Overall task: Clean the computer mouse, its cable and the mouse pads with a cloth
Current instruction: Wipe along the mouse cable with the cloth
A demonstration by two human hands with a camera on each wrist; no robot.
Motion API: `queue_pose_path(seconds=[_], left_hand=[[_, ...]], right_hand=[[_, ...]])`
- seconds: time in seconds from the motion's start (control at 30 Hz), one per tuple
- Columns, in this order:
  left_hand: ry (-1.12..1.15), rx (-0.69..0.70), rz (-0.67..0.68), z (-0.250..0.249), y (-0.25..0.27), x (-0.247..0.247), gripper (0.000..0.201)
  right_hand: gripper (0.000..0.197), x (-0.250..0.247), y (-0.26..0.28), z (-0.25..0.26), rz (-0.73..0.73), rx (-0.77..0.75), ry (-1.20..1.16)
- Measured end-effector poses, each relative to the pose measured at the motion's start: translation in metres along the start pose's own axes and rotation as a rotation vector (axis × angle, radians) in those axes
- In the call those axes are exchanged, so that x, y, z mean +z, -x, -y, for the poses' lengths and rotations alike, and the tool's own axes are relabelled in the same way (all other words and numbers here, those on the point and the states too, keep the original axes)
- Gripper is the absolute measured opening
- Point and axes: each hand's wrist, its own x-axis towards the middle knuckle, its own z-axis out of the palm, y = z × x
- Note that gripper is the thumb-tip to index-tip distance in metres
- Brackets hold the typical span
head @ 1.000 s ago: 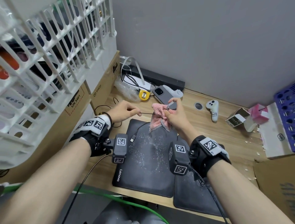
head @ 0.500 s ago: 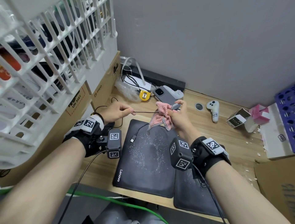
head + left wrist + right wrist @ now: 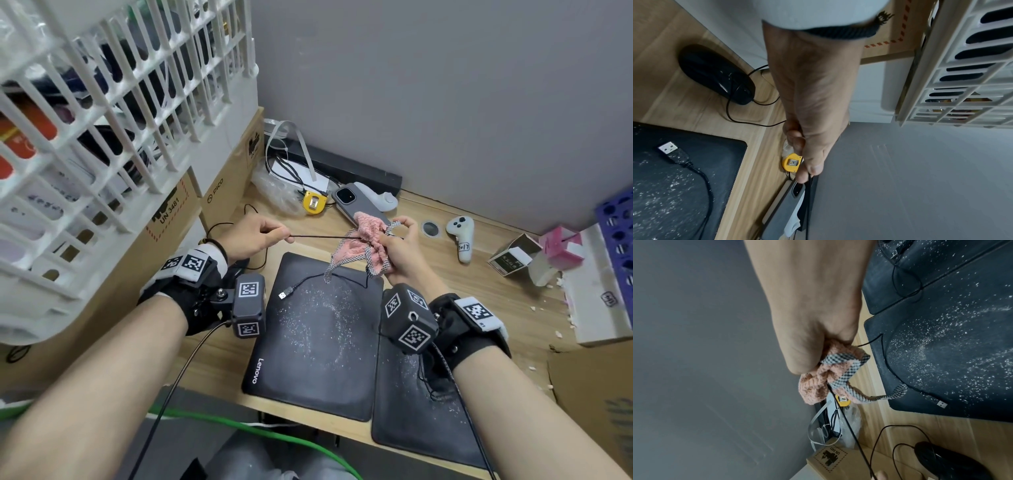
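My left hand (image 3: 260, 234) pinches the thin black mouse cable (image 3: 322, 236) and holds it taut above the desk. My right hand (image 3: 397, 248) grips a pink cloth (image 3: 363, 240) with checked trim, bunched around the same cable. The cable's loose end drops onto the left mouse pad (image 3: 315, 342), ending in a USB plug (image 3: 286, 293). Both dark pads, the right mouse pad (image 3: 404, 411) included, are speckled with white crumbs. The black mouse (image 3: 715, 73) lies on the wood to the left, under my left wrist. The cloth (image 3: 828, 378) and cable (image 3: 851, 431) also show in the right wrist view.
White crates (image 3: 102, 102) and cardboard boxes (image 3: 191, 212) crowd the left side. A grey phone (image 3: 352, 202), a yellow tape measure (image 3: 313, 202) and a white controller (image 3: 462, 236) lie at the back. Small boxes (image 3: 513, 257) and a purple rack (image 3: 616, 233) stand at the right.
My hands have moved apart along the cable: the right hand slid the cloth rightward while the left hand held its pinch, so a longer taut stretch shows between them.
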Motion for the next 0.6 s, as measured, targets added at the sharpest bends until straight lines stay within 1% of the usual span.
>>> queue_pose_path(seconds=[0.07,0.17,0.2,0.27,0.3,0.37,0.4,0.43,0.47,0.53,0.57,0.6], left_hand=[[-0.029,-0.006,-0.025,-0.001,0.0,0.002,0.021],[-0.014,-0.024,-0.067,-0.002,-0.001,0.005,0.021],[-0.019,-0.032,-0.094,-0.001,-0.002,0.006,0.021],[-0.107,-0.062,-0.128,0.003,-0.004,0.006,0.021],[-0.163,-0.095,-0.093,0.007,-0.007,0.006,0.021],[-0.331,-0.184,0.078,0.01,-0.01,0.009,0.016],[-0.434,-0.218,0.157,0.007,-0.01,0.013,0.021],[-0.527,-0.201,0.205,0.001,-0.011,0.018,0.03],[-0.574,-0.134,0.214,-0.008,-0.012,0.023,0.034],[-0.518,0.05,0.167,-0.03,-0.013,0.035,0.035],[-0.46,0.116,0.159,-0.036,-0.016,0.042,0.035],[-0.402,0.146,0.179,-0.038,-0.019,0.046,0.035]], right_hand=[[0.041,-0.004,0.0,0.0,0.001,0.0,0.03],[0.042,-0.008,0.004,0.001,0.035,-0.014,0.062],[0.043,-0.01,0.006,0.001,0.062,-0.028,0.081],[0.044,-0.01,0.01,0.002,0.155,-0.063,0.125],[0.045,-0.01,0.013,0.002,0.207,-0.083,0.149],[0.05,-0.008,0.015,0.001,0.264,-0.128,0.208],[0.053,-0.006,0.016,0.001,0.289,-0.145,0.241],[0.056,-0.003,0.017,0.0,0.318,-0.156,0.273],[0.06,0.0,0.018,0.0,0.358,-0.16,0.295],[0.072,0.008,0.022,-0.001,0.439,-0.161,0.311],[0.077,0.011,0.024,-0.001,0.474,-0.156,0.31],[0.081,0.013,0.025,-0.002,0.497,-0.151,0.313]])
